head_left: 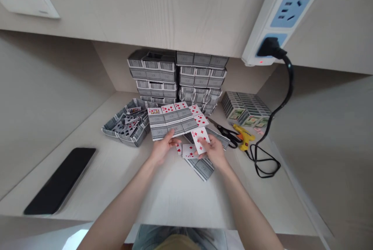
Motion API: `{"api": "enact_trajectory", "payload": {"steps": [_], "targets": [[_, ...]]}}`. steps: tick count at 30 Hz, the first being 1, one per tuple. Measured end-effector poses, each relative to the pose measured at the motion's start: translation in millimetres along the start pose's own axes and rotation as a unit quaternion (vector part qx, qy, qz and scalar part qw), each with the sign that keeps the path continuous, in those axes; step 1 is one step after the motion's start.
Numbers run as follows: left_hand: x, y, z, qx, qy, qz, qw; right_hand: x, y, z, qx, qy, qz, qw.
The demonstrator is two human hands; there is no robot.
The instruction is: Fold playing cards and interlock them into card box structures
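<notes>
A panel of joined playing cards (pixel 171 121), mostly grey backs with red diamond faces along its top and right edges, is tilted up in my left hand (pixel 163 147), which pinches its lower edge. My right hand (pixel 214 149) holds a six of diamonds card (pixel 200 138) between thumb and fingers, just below the panel's right end. Below my hands on the table lie a five of diamonds card (pixel 189 151) and a grey-backed card strip (pixel 203 169). More grey-backed cards are partly hidden behind my right hand.
Left of the panel is a card-made basket (pixel 135 141) with loose cards. Behind stand stacked card boxes (pixel 201 77). Black scissors (pixel 229 134), a yellow glue gun (pixel 244 136) with a cord, and card packs (pixel 246 109) are at right. A black phone (pixel 61 180) lies at left.
</notes>
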State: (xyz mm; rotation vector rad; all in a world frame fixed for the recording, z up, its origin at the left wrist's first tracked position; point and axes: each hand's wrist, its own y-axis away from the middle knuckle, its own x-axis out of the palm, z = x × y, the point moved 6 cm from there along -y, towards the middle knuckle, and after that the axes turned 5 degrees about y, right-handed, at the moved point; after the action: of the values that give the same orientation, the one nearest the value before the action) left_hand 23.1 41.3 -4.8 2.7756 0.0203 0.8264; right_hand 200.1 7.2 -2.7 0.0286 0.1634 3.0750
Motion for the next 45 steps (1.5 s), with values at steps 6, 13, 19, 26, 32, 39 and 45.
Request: {"api": "enact_trajectory", "payload": {"steps": [6,13,19,26,32,39,45], "targets": [[4.5,2,2,0.03,-0.042,0.002,0.999,12,2,-1,0.006,-0.023,0.035,0.999],[7.8,5,5,0.038,-0.137,0.035,0.989,18,6,3,-0.012,-0.017,0.065,0.998],[8.4,5,4,0.052,-0.213,0.072,0.973,13,4,1,-0.009,-0.005,0.065,0.998],[15.1,13,-1,0.072,-0.258,0.103,0.958,13,4,1,0.001,-0.02,0.043,0.999],[18.9,15,2,0.071,-0.28,0.126,0.949,12,3,4,-0.006,-0.032,0.038,0.999],[21.2,16,0,0.077,-0.302,0.129,0.942,14,6,5,0.003,-0.067,0.069,0.995],[13.2,9,6,0.065,-0.254,0.139,0.955,15,5,7,-0.021,-0.111,0.098,0.989]]}}
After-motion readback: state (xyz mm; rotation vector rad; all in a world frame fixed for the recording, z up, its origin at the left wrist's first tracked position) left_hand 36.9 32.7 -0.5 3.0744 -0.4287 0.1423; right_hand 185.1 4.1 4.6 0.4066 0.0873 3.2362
